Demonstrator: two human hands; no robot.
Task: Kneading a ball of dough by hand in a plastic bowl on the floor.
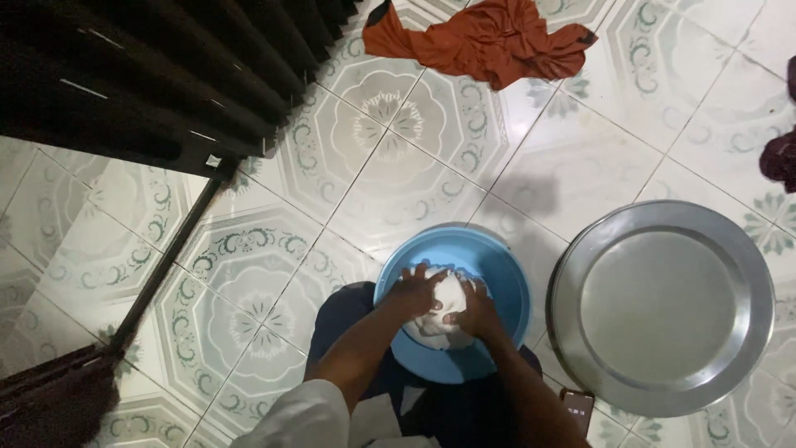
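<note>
Kneading soft white dough [439, 311], round blue basin [506, 265]

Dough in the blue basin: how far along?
Done: the dough already forms one white lump in the blue basin, with no loose flour visible around it. In hand: the left hand and right hand both press on the lump from either side. Left: the round metal tray beside the basin holds nothing; no portions are shaped.
</note>
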